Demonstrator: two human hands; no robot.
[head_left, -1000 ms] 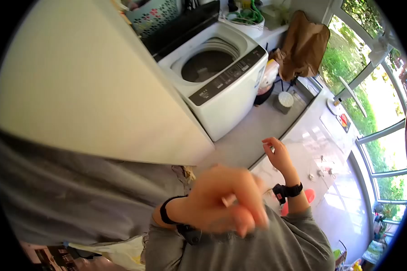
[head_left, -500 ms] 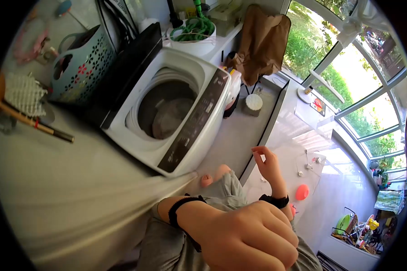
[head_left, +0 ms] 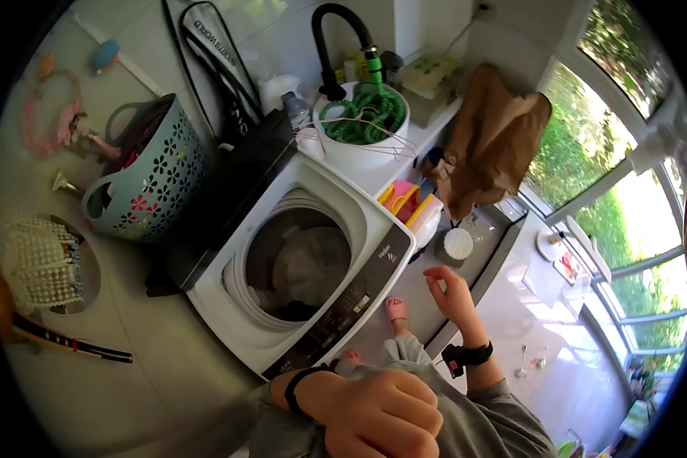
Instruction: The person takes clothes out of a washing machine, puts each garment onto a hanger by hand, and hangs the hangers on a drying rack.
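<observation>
My left hand [head_left: 389, 416] is at the bottom centre, back up, its fingers curled under; whatever might be inside them is hidden. A black band circles that wrist. My right hand [head_left: 450, 296] hangs in the air right of the washing machine [head_left: 401, 248], fingers loosely bent and thumb apart, with nothing in it. Its wrist wears a black band with a small device. The machine's lid [head_left: 240, 195] stands raised, and wet-looking laundry [head_left: 309, 263] lies in the drum. Neither hand touches the machine.
A blue-grey basket [head_left: 156, 172] sits left of the lid. Behind the machine are a white basin [head_left: 351, 156] with a green coiled hose and a black tap [head_left: 343, 15]. A brown paper bag [head_left: 492, 145], a round-topped stool [head_left: 456, 244] and windows are at the right.
The view has swung toward the washing machine, and the pale panel that filled the left has gone. My left hand has turned back up and moved lower in view. My right hand remains raised and empty.
</observation>
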